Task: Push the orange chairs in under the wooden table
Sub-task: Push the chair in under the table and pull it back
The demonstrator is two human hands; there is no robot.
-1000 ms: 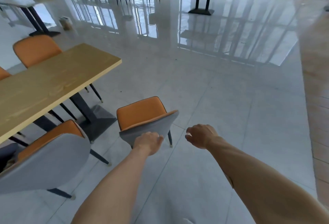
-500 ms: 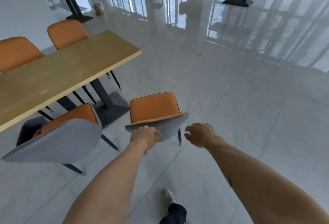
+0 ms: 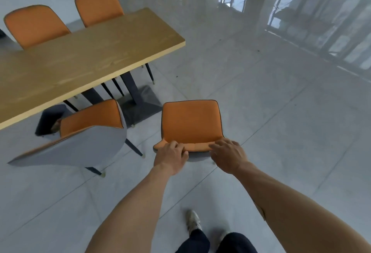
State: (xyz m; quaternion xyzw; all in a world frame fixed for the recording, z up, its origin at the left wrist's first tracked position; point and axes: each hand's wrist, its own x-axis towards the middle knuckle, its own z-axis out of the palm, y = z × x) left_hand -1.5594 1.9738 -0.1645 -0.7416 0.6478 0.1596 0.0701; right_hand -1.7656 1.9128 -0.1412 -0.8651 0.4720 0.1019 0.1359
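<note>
A: Hands?
B: Left hand [image 3: 172,157] clamps the top edge of the near orange chair's [image 3: 190,122] backrest toward its left end, fingers curled over onto the orange front. Right hand [image 3: 227,155] grips the same edge toward its right end, fingers spread over the top.

A: Where does that chair sit?
B: On the grey floor [image 3: 281,122], just beyond the hands, seat facing away from the person. It stands right of the wooden tabletop's [image 3: 80,66] near right corner, fully out from under it, close to the black table base [image 3: 138,102].

A: Other chairs?
B: The second chair [image 3: 88,132] is left of the held one, on the near side, grey back toward the camera, seat front partly under the tabletop edge. Two more orange chairs [image 3: 36,25] on the far side, backs showing above the tabletop.

A: Anything else?
B: The person's shoes [image 3: 192,220] and dark trousers at the bottom, behind the held chair.
</note>
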